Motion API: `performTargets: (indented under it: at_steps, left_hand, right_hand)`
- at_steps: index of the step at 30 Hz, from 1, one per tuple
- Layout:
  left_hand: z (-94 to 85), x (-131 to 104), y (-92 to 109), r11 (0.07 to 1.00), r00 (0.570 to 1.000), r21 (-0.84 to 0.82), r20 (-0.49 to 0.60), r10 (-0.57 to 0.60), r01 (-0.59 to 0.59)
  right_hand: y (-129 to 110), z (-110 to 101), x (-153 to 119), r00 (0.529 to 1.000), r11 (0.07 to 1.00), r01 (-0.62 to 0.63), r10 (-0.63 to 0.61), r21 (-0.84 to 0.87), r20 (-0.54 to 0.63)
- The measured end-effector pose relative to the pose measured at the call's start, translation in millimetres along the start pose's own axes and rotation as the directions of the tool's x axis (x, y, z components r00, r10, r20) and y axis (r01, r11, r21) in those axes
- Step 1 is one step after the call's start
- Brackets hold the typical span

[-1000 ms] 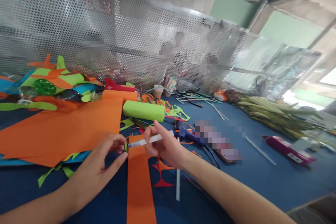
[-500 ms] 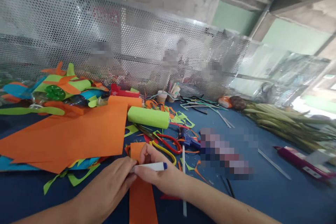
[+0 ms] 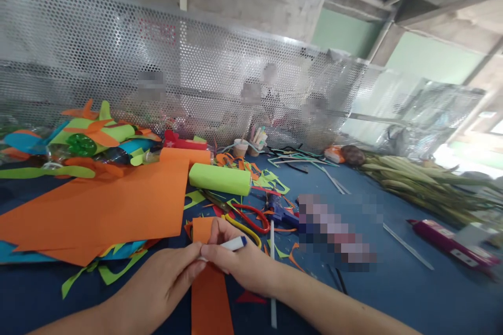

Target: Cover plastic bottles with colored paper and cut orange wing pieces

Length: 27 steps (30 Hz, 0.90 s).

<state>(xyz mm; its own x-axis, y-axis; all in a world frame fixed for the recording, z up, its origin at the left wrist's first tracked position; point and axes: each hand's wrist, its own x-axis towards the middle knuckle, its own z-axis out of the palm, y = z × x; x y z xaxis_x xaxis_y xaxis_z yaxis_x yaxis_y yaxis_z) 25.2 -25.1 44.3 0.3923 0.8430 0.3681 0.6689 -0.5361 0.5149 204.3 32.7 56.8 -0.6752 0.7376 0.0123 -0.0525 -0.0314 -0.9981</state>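
My right hand (image 3: 231,254) is closed around a white marker pen (image 3: 234,243) with a dark blue end, which points up to the right. The fingers of my left hand (image 3: 178,267) pinch at the pen's other end, where the two hands meet; that end is hidden. Beneath both hands lies a long orange paper strip (image 3: 210,303), its upper end showing past my fingers. Just beyond my right hand are scissors with a red handle (image 3: 257,222) and a yellow handle (image 3: 249,233). A blue glue gun (image 3: 281,212) lies to their right.
Large orange sheets (image 3: 149,209) cover the table's left side, with paper-wrapped bottles and propellers (image 3: 90,136) behind. A green-wrapped roll (image 3: 220,179), paper scraps (image 3: 275,180), a glue stick (image 3: 272,277) and a purple packet (image 3: 451,241) lie around. A perforated metal screen (image 3: 220,73) stands behind.
The marker pen has tilted more steeply, and less of it shows between my fingers. Both hands stay together over the orange strip. The view has shifted slightly.
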Motion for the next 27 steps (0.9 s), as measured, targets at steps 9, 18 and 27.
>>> performTargets:
  at_steps: [9,18,27]
  left_hand:
    - [-15.5,3.1,1.1,0.950,0.947,-0.202,0.263,-0.183,0.240]
    - [-22.5,7.8,0.6,0.919,0.935,-0.324,0.339,-0.107,0.223]
    - [-22.0,13.8,-0.9,0.933,0.940,-0.300,0.328,-0.094,0.198]
  right_hand:
    - [0.8,0.3,0.6,0.999,1.000,0.023,-0.024,-0.007,-0.023]
    - [4.1,1.6,0.7,0.999,1.000,-0.018,0.019,0.004,-0.031]
    - [-2.1,2.6,-2.4,0.996,0.997,0.077,-0.079,-0.029,-0.047]
